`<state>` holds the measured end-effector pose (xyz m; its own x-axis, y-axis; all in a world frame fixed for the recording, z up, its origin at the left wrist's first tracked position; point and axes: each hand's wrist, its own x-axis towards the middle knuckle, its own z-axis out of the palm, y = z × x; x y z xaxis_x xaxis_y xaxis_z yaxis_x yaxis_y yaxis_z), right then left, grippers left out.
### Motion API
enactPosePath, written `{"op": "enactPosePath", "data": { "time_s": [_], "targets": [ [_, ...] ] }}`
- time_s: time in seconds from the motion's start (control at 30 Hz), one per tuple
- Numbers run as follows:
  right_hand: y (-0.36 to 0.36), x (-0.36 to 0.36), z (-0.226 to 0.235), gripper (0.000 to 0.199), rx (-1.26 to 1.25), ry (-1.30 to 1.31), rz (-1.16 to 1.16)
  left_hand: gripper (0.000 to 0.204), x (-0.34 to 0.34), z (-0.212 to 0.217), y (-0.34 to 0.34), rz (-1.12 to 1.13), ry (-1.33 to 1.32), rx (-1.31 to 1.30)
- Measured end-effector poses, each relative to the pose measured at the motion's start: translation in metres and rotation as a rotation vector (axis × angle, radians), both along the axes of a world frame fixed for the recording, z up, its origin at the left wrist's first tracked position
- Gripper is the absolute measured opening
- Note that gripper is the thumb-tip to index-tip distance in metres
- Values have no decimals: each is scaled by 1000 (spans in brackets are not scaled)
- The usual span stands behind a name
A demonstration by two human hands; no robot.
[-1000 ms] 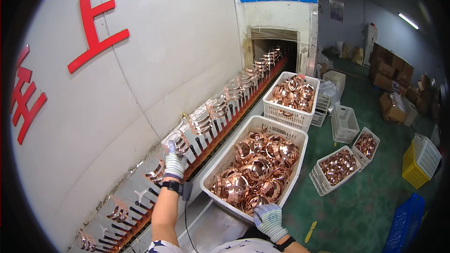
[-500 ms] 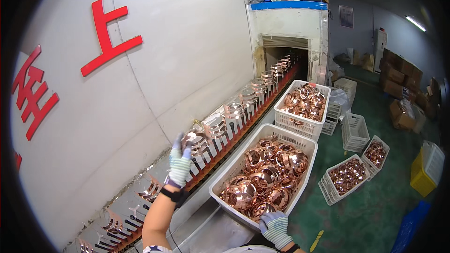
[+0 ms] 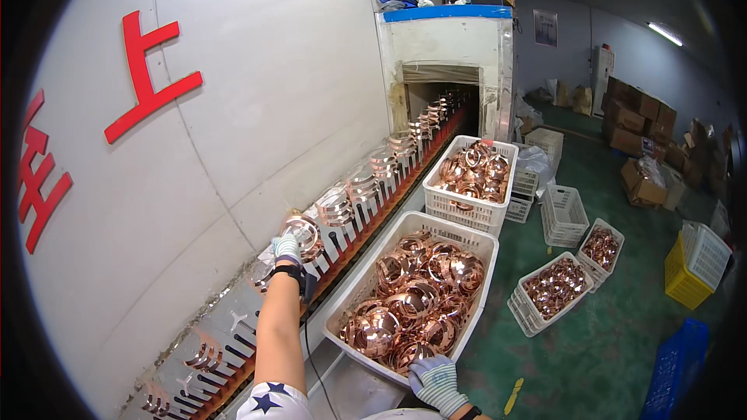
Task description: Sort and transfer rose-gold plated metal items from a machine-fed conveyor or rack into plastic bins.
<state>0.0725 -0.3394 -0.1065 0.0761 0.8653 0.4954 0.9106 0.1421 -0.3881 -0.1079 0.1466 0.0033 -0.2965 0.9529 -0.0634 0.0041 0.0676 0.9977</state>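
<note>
Loosely or firmly, I cannot tell which, my gloved left hand point(image 3: 287, 248) meets the near side of a shiny copper-coloured banded piece point(image 3: 309, 235); its fingertips are lost against the metal. That piece lies just past my fingers at one o'clock, tipped so that its ring shows toward me. A black band point(image 3: 292, 273) circles my left wrist. Beyond the piece, toward one o'clock, the next banded piece point(image 3: 335, 208) stands upright in a line reaching into the dark opening of a white housing point(image 3: 443, 43) with a blue top edge. Behind my hand, toward seven o'clock, the line continues past black pegs point(image 3: 334, 245). My gloved right hand point(image 3: 437, 383) rests at the near rim of a large white crate point(image 3: 471, 237), its fingers bent over the edge; whether they clench it I cannot tell. That crate, at four o'clock from my left hand, is heaped with copper-coloured pieces point(image 3: 412, 299). At its one o'clock stands a second white crate point(image 3: 463, 214), also filled. Farther out, two o'clock from my right hand, a smaller filled crate point(image 3: 523, 313) sits on the green floor point(image 3: 490, 327); a blue crate point(image 3: 675, 369) lies at three o'clock. Toward ten o'clock from my left hand, red characters point(image 3: 150, 89) mark the pale wall point(image 3: 257, 70).
</note>
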Motion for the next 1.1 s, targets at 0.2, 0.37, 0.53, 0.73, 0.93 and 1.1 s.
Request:
{"op": "enactPosePath", "data": {
  "time_s": [0.2,0.37,0.53,0.73,0.93,1.1],
  "targets": [
    [4,-9,2,16,68,25,93,43,-102,-26,7,-78,-401,-320],
    [-1,7,-9,14,26,8,27,56,-57,12,-68,-115,306,-133],
    [5,1,-2,13,60,15,87,55,-138,-16,-97,-75,634,145],
    [8,3,2,11,85,13,119,57,-161,-4,-133,-81,697,528],
    [6,8,7,10,42,7,89,42,-66,62,-176,-541,216,640],
    [18,-13,19,15,-3,39,266,96,-135,-105,-18,-669,-503,-50]
  ]
}}
